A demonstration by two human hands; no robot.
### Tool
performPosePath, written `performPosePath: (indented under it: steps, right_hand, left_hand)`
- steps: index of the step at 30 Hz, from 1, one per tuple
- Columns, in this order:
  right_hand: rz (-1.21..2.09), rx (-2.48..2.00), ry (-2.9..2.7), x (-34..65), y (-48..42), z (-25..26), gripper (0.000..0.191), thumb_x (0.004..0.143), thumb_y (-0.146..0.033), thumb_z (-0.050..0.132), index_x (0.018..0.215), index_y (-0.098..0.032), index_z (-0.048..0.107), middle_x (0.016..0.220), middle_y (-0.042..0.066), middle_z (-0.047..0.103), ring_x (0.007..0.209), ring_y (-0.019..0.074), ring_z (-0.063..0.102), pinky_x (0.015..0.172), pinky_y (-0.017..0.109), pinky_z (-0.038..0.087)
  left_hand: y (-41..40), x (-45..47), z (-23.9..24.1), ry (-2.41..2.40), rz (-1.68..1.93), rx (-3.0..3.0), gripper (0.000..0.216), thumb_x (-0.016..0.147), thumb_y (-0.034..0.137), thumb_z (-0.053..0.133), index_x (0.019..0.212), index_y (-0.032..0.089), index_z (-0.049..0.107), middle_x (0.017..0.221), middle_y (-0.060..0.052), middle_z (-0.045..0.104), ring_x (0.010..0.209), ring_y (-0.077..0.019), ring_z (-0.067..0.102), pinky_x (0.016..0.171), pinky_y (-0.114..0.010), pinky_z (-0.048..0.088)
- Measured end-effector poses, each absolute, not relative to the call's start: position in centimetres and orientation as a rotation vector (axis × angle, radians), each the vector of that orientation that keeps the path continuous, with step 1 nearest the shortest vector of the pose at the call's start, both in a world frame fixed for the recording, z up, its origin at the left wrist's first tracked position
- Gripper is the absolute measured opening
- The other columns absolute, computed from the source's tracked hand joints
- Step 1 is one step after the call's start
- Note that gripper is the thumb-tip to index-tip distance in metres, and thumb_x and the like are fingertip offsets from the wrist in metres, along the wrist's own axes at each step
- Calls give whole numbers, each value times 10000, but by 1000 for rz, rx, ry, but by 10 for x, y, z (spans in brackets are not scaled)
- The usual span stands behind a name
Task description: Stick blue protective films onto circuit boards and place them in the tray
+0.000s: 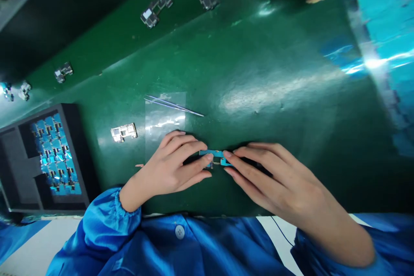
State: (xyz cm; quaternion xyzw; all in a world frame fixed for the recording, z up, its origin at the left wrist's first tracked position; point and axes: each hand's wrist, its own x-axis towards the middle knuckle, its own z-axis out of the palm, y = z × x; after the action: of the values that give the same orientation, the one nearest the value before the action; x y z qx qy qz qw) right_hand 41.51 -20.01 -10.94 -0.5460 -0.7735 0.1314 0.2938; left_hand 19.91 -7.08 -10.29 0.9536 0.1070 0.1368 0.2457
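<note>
Between my hands, close to the front of the green mat, is a small blue-faced circuit board [217, 153]. My left hand [181, 161] has its fingers closed on the board's left end. At the right end, the fingertips of my right hand [268, 172] are closed on it too, and parts of the board are hidden under the fingers. Just beyond my left hand, a pair of tweezers [176, 106] lies across a clear plastic sheet [161, 125]. A silvery circuit board [124, 132] rests on the mat left of that sheet.
A black tray [73, 138] with rows of blue circuit boards [56, 155] stands at the left. Several dark boards, such as one dark board [157, 8], lie along the far strip. Shiny blue film [388, 43] covers the right side of the green mat [274, 73].
</note>
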Motion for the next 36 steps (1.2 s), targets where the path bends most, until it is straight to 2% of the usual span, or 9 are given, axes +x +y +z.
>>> performPosePath:
  steps: [3, 7, 12, 16, 24, 28, 30, 32, 36]
  right_hand:
    - [331, -1500, -2034, 415, -205, -108, 261, 920, -80, 650, 1179, -47, 644, 1047, 174, 667, 978, 284, 641, 841, 449, 576]
    - [317, -1580, -1934, 407, -218, -104, 359, 949, -130, 621, 1299, -61, 583, 1280, 227, 598, 1136, 317, 593, 879, 463, 547]
    - [178, -1723, -2089, 389, -234, -105, 334, 1028, -182, 498, 1341, -95, 571, 1412, 138, 587, 1315, 346, 503, 925, 463, 448]
    - [109, -1754, -2107, 383, -240, -108, 372, 1026, -156, 463, 1383, -111, 560, 1461, 121, 543, 1397, 331, 425, 972, 457, 422]
    - [8, -1808, -2132, 378, -239, -113, 415, 999, -266, 523, 1410, -262, 570, 1514, 80, 489, 1361, 337, 476, 948, 478, 504]
    - [109, -1787, -1981, 379, -244, -123, 617, 986, -367, 550, 1562, -293, 342, 1570, 115, 400, 1374, 325, 473, 1002, 493, 511]
    - [126, -1809, -1807, 382, -246, -127, 727, 985, -369, 536, 1611, -277, 179, 1575, 140, 385, 1368, 315, 486, 1018, 478, 523]
    - [86, -1825, -1658, 384, -246, -130, 742, 988, -334, 512, 1619, -270, 127, 1566, 148, 392, 1349, 328, 507, 998, 470, 554]
    - [21, -1765, -1536, 387, -241, -134, 660, 967, -295, 537, 1580, -302, 292, 1591, 144, 334, 1242, 364, 601, 854, 403, 638]
  left_hand:
    - [-76, 196, -102, 243, 385, 2737, 289, 919, 310, 687, 1151, 140, 657, 1208, -119, 694, 1091, -262, 617, 1003, -480, 493]
    - [-85, 192, -101, 216, 399, 2811, 287, 947, 219, 632, 1214, 114, 621, 1250, -126, 694, 1136, -255, 613, 1002, -459, 495]
    - [-93, 191, -100, 237, 352, 2863, 287, 973, 176, 556, 1242, 104, 622, 1327, -145, 658, 1258, -283, 570, 1036, -472, 463]
    - [-101, 187, -97, 315, 350, 2900, 274, 997, 198, 525, 1233, 125, 643, 1350, -116, 648, 1332, -316, 520, 1062, -496, 451]
    - [-108, 188, -97, 340, 496, 2907, 224, 1016, 207, 481, 1163, 148, 639, 1204, -110, 709, 1121, -254, 657, 942, -411, 559]
    - [-106, 189, -85, 236, 413, 2916, 215, 983, 175, 484, 1157, 145, 607, 1137, -128, 702, 1073, -253, 661, 929, -390, 560]
    - [-91, 193, -72, 190, 304, 2903, 201, 970, 181, 483, 1131, 162, 602, 1103, -130, 698, 1047, -241, 666, 913, -375, 562]
    - [-56, 200, -55, 310, 216, 2853, 156, 942, 211, 535, 1068, 185, 623, 1073, -118, 702, 1027, -232, 672, 914, -364, 556]
    - [60, 223, -21, 858, 248, 2720, 190, 879, 201, 600, 1057, 178, 661, 1040, -109, 715, 1000, -232, 681, 933, -355, 534]
